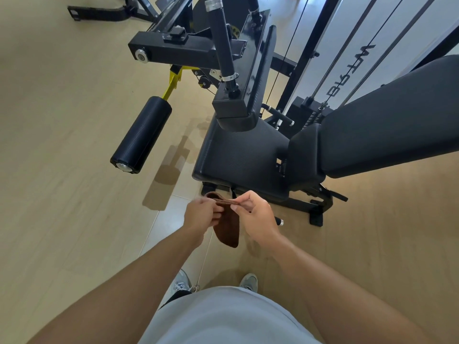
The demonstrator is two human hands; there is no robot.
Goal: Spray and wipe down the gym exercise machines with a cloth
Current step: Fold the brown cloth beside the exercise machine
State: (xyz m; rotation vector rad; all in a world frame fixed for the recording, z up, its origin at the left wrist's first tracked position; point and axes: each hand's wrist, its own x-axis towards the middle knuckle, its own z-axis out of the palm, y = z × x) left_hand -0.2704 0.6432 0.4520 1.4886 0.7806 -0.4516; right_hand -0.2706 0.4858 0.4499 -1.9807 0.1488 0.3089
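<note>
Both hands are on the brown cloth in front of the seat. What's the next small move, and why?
Probably finish folding the brown cloth, then bring it to the seat pad. The left hand and right hand pinch its top edge, it hangs loose, and no spray bottle shows.

Grey shirt [223, 316], grey laced sneakers [182, 284]

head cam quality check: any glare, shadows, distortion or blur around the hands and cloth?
Head view: wide-angle bowing bends the guide rods and floor lines; glare streaks on the glossy black arm pad; hard shadows on the floor left of the seat; left hand slightly blurred, right hand and brown cloth sharp.
</note>
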